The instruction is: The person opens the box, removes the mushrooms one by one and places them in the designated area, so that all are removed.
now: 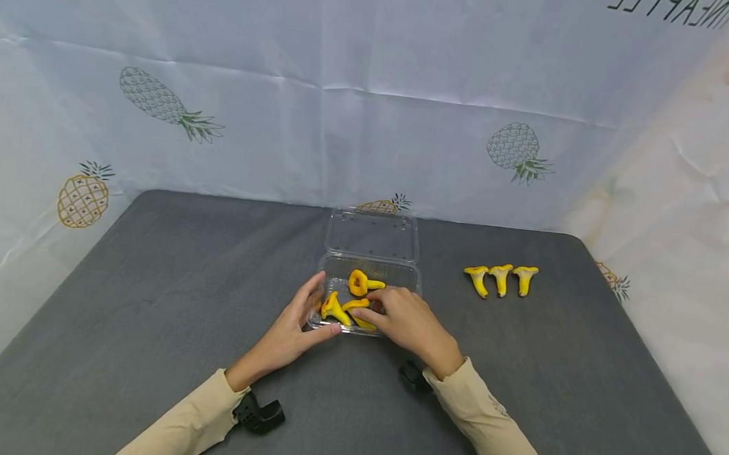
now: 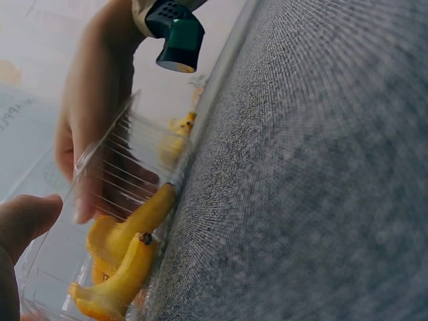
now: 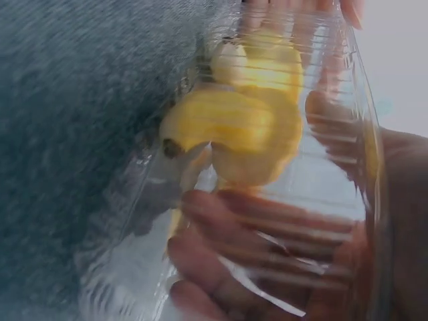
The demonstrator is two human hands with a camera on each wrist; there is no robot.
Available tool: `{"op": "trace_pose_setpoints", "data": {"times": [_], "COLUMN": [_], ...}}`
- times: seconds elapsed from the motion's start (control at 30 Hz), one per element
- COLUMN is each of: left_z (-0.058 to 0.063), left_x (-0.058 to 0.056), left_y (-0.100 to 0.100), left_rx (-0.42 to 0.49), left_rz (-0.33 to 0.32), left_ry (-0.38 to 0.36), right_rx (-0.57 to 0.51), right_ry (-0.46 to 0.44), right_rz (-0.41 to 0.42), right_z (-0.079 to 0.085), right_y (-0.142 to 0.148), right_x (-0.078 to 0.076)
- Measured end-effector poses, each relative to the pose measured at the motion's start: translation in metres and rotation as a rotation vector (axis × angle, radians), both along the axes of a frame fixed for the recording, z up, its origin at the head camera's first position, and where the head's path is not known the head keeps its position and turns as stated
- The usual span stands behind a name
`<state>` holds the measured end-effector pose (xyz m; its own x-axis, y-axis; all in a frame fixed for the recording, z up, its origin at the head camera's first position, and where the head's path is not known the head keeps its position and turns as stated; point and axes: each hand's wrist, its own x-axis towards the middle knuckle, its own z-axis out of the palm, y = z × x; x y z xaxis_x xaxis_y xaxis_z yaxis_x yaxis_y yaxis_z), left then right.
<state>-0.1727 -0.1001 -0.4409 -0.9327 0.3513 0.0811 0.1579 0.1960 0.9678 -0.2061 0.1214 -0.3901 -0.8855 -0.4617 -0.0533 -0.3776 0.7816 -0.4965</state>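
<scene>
A clear plastic clamshell container [image 1: 413,273] stands on the grey table with its lid [image 1: 373,236] raised at the back. My left hand [image 1: 291,323] holds its front left corner, thumb along the front rim and fingers at the left side. Inside lie several yellow chanterelle mushrooms, one [image 1: 358,283] toward the back and another [image 1: 333,309] at the front left. My right hand [image 1: 405,322] reaches over the right side and pinches a chanterelle mushroom [image 3: 227,130] low in the container, between thumb and fingers; the hand partly hides it from above.
Three more chanterelles [image 1: 500,280] lie in a row to the right of the container. Behind the table [image 1: 227,248] hangs a pale cloth [image 1: 369,138] printed with pineapples. Each wrist carries a black camera mount [image 1: 258,414].
</scene>
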Motion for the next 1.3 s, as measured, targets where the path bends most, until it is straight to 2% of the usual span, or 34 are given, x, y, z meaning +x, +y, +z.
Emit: {"op": "trace_pose_setpoints", "data": {"times": [0.37, 0.6, 0.93, 1.3], "left_z": [-0.0005, -0.0004, 0.0001, 0.0004], "left_x": [-0.0001, 0.0002, 0.0012, 0.0009], "left_y": [-0.0005, -0.0008, -0.0014, -0.0005], "left_rx": [0.003, 0.002, 0.011, 0.009], "left_rz": [-0.004, -0.002, -0.002, -0.002], "left_ry": [-0.009, -0.010, -0.018, -0.002], "right_rx": [0.037, 0.001, 0.020, -0.009], "right_ry": [0.016, 0.004, -0.032, -0.059], "right_rz": [-0.085, -0.116, -0.062, -0.075], "right_z": [-0.0012, -0.0011, 0.0000, 0.0022], "right_y": [-0.0083, -0.0078, -0.0074, -0.0063], "right_x": [0.0006, 0.0005, -0.0004, -0.0018]}}
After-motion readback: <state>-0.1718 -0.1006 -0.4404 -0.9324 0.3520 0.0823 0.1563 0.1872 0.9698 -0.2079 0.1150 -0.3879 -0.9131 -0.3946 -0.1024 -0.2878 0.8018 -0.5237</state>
